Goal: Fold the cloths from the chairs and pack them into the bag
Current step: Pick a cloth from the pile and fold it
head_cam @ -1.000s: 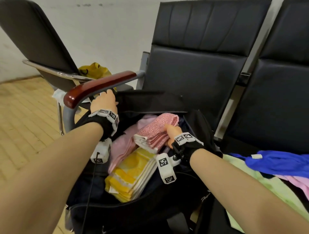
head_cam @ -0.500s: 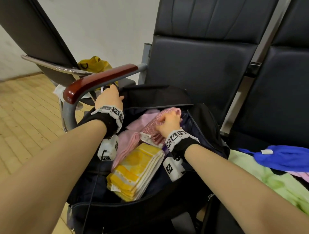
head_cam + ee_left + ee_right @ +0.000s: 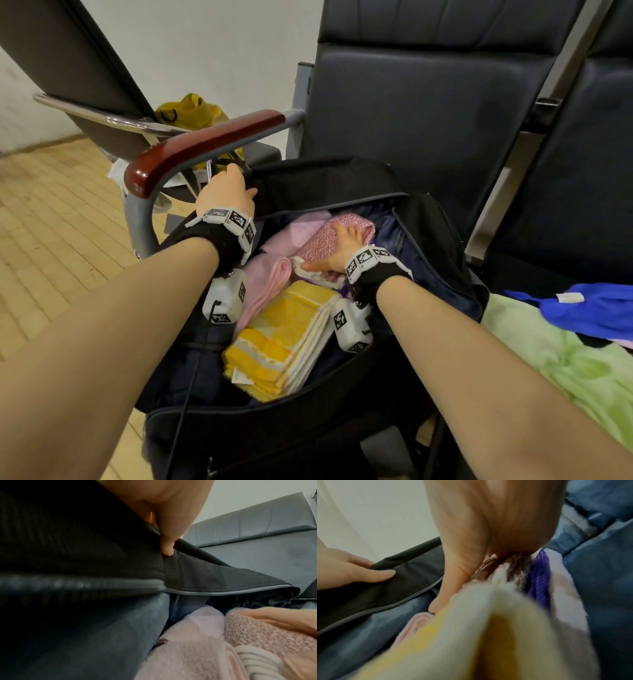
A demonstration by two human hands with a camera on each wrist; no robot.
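An open black bag [image 3: 442, 240] stands on the chair seat. My left hand [image 3: 226, 192] grips the bag's black flap [image 3: 197, 572] at its far left edge and holds it back; the thumb [image 3: 166, 547] pinches the fabric. My right hand [image 3: 339, 246] lies flat, fingers straight, on a folded speckled pink cloth [image 3: 356, 221] inside the bag and presses it down. Beside it lie a pale pink folded cloth [image 3: 274, 274] and a yellow folded cloth [image 3: 284, 339]. A purple cloth [image 3: 539, 577] shows under my right palm.
A green cloth [image 3: 565, 363] and a blue cloth [image 3: 603, 311] lie unfolded on the seat to the right. A wooden armrest [image 3: 205, 147] runs just left of the bag. A yellow bag [image 3: 191, 109] sits on the chair behind it.
My right hand has carried the speckled pink cloth deeper into the bag, let go of its end, and now lies flat on top. My left hand still holds the flap.
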